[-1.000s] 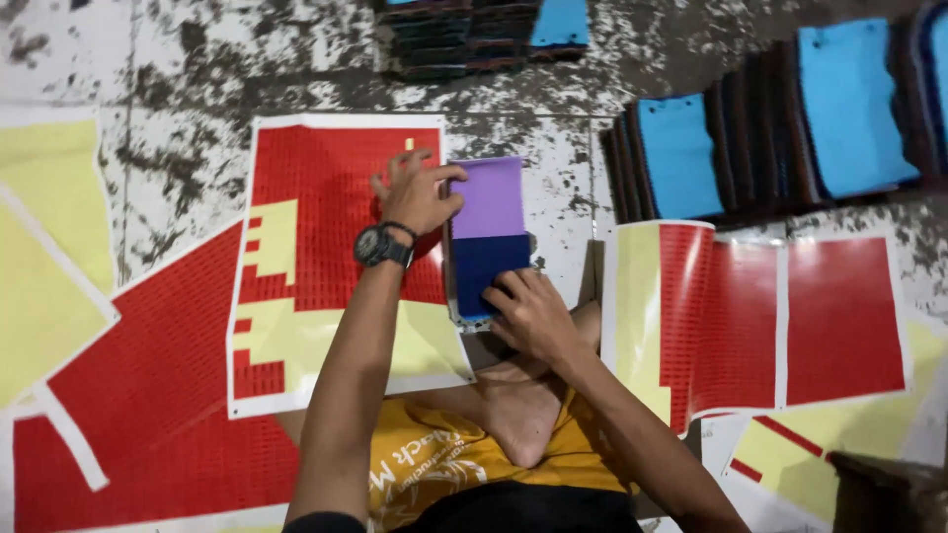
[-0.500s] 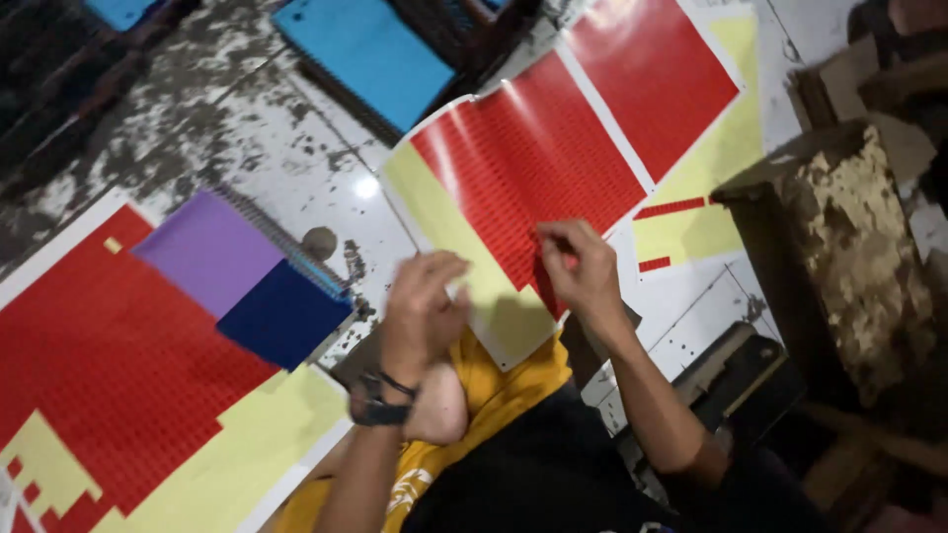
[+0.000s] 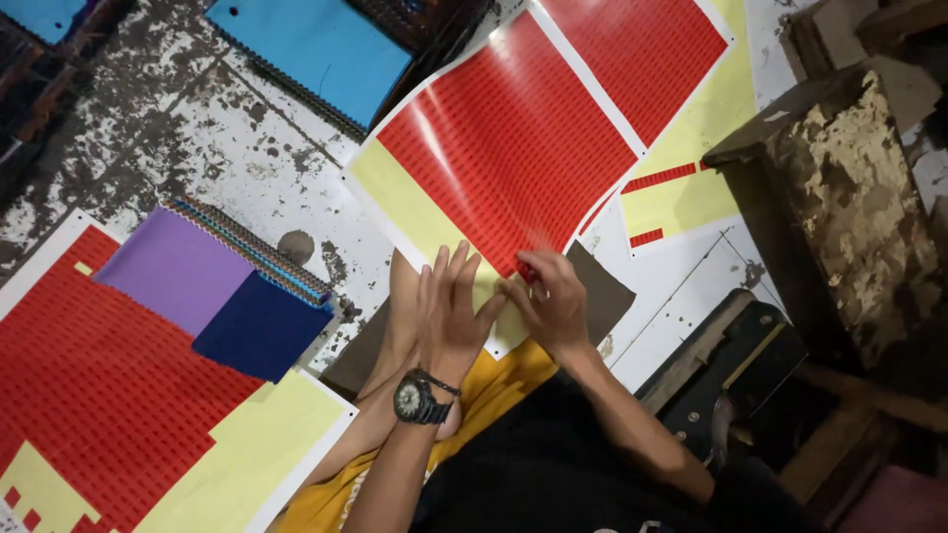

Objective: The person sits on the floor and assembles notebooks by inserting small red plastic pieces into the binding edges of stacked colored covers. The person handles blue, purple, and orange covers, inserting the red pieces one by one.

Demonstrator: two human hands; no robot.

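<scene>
Pinching at the lower edge of the red block, the right hand point(image 3: 553, 301) had its thumb and forefinger closed on what looked like one small red sticker point(image 3: 528, 271) on the sticker sheet point(image 3: 504, 148); the piece itself was too small and blurred to be sure of. The left hand point(image 3: 449, 306), a wristwatch point(image 3: 415, 398) on its wrist, lay flat with fingers spread and straight, pressing the sheet's pale yellow backing down just beside the right hand; it gripped nothing.

The sheet lay tilted across the person's lap and the worn, paint-flecked floor point(image 3: 197, 128). Judging by how it lay, the peeling there was at an early stage: nearly all of its red grid was still in place, and only a yellow strip along the lower left edge was bare. A second sheet point(image 3: 681, 99) just behind it showed more yellow, with a few short red strips left. The big sheet at the left point(image 3: 109, 395) was further on, with a stepped bare area at its lower corner and a wide yellow patch.

A swatch book point(image 3: 217, 286), open on purple and navy cloth, rested on that left sheet, well apart from both hands. More books with blue cloth point(image 3: 311, 44) lay at the top, and a battered wooden block point(image 3: 849, 168) stood at the right.
</scene>
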